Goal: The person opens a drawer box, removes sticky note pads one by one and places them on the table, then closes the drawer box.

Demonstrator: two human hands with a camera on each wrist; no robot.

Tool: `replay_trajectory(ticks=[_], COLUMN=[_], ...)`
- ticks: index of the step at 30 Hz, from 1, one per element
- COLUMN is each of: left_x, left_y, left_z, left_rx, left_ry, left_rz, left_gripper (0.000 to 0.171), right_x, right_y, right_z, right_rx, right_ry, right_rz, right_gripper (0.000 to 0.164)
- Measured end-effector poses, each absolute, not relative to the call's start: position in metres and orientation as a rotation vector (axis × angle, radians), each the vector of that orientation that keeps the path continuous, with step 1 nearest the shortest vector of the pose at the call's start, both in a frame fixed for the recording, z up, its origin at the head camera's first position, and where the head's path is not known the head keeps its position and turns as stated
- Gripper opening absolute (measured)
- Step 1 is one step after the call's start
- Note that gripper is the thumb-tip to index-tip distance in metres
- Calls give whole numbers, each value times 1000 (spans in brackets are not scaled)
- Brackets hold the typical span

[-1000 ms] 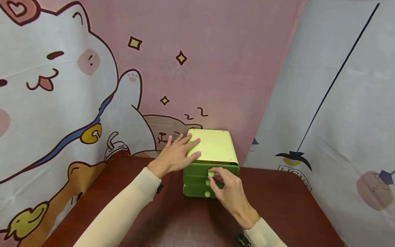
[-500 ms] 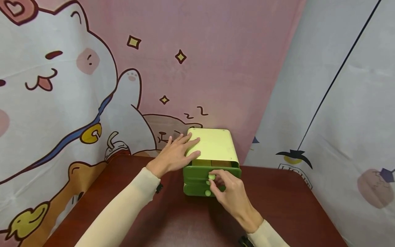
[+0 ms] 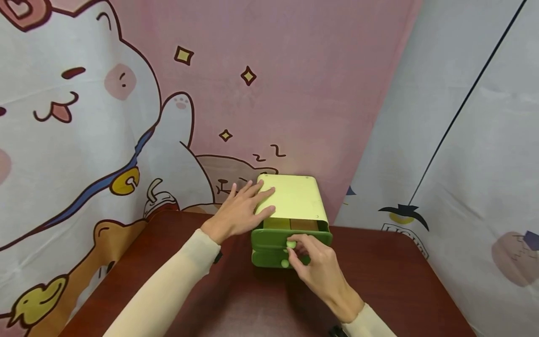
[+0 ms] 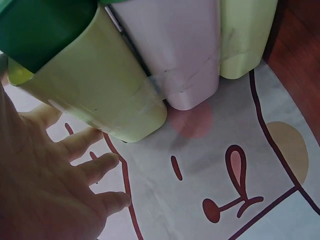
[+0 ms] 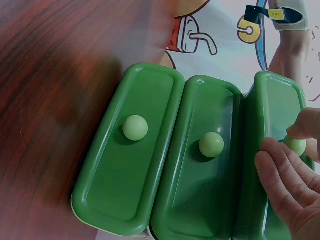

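Note:
A small drawer cabinet [image 3: 294, 196] with a pale yellow top and three green drawers stands on the table. My left hand [image 3: 236, 213] rests on the left part of its top, fingers spread. In the left wrist view the cabinet's yellow and pink side [image 4: 175, 50] appears beyond that hand. My right hand [image 3: 322, 267] pinches the round light-green knob [image 5: 296, 145] of the top drawer [image 3: 269, 237], which stands partly pulled out. The right wrist view shows the middle drawer [image 5: 200, 195] and bottom drawer [image 5: 112, 187] pushed in, each with its own knob.
The dark red-brown table [image 3: 252, 304] reaches out on both sides of the cabinet and in front. Close behind it hangs a printed cloth [image 3: 316, 93] with cartoon animals. A black band [image 5: 277, 15] is at the left wrist.
The top drawer has slid out toward me, with my right hand on its knob, and its gap has widened. My left hand has stayed on the cabinet top.

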State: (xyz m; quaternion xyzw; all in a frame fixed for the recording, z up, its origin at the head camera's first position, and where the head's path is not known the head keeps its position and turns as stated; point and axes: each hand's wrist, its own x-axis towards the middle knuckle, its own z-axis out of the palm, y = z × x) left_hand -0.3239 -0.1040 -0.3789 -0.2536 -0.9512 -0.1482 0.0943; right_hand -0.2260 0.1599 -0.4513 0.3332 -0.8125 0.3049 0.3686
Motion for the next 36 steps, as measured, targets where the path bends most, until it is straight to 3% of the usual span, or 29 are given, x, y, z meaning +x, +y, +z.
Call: replay_trajectory(ticks=[22,36], left_x=[-325,-329], left_y=[-106,-107], left_z=[-383,-382], left_rx=[-768,-779], left_ry=[-2814,-2792], left_rz=[-454,-459], left_gripper=[79,79], right_x=[-213,-207], right_y=[161,163], right_z=[-455,-453], right_rx=[870,905], right_ry=[-2079,-2057], right_rz=[721,656], right_gripper=[41,36])
